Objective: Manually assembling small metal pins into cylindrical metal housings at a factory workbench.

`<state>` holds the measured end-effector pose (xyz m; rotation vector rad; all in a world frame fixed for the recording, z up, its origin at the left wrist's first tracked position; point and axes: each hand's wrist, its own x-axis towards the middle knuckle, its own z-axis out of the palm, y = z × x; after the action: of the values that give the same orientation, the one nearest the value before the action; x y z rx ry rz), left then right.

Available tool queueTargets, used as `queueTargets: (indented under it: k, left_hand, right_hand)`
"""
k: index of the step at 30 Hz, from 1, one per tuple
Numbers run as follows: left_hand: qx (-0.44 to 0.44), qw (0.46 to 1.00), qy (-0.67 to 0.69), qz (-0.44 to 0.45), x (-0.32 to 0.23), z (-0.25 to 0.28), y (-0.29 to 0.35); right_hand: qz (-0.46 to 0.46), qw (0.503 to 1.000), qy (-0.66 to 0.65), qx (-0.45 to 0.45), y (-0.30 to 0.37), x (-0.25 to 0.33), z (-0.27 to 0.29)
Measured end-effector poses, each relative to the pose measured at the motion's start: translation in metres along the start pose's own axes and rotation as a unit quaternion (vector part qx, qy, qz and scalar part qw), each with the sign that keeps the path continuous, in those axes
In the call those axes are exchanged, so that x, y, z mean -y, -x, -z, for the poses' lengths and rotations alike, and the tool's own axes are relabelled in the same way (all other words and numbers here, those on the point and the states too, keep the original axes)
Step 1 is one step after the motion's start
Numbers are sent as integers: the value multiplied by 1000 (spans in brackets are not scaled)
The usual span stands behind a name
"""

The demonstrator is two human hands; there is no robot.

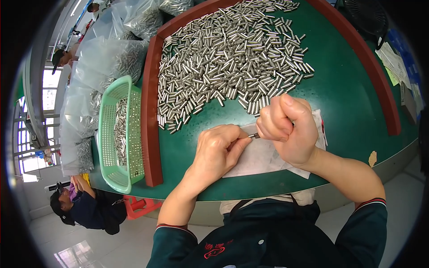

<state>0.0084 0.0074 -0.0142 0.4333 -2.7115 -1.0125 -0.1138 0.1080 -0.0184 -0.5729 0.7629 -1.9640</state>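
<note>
My left hand is closed, thumb and forefinger pinching a small metal pin near the front of the green table. Close on its right, my right hand is curled into a fist. A short dark end shows beside its fingers, meeting the pin; whatever else the fist holds is hidden. Under both hands lies a whitish cloth. Beyond them spreads a large heap of shiny metal pins, its near edge just short of my right knuckles.
Dark red rails border the green tabletop. Left of the rail stands a green plastic basket with pins inside, beside clear bags of pins. A black fan and papers are at right. Other people sit at left.
</note>
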Motion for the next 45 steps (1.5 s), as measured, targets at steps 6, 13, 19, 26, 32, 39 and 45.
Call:
queueTargets:
  k: [6,13,19,26,32,39,45]
  left_hand:
    - [-13,1000,1,-7,-2,-1,0]
    - [-9,1000,7,5,1,-2,-1]
    - [-4,998,52,47,-3,6,-1]
    - [50,752,613,237,17,18,-1]
    - [48,737,631,240,18,22,-5]
    - [-64,809,548,204,34,30,-7]
    - [-203,974,-94,13,38,17,-16]
  right_hand:
    - [16,999,38,-2,2,-2,-5]
    - [-9,1000,19,1,-3,-1,-2]
    - [20,999,25,-7,-5,11,-3]
    - [-3,1000,-7,-3,1,8,1]
    - [-14,1000,8,-7,0,7,0]
    - [-17,1000,8,-7,-2,8,0]
    - [-14,1000,12,-8,-2,8,-2]
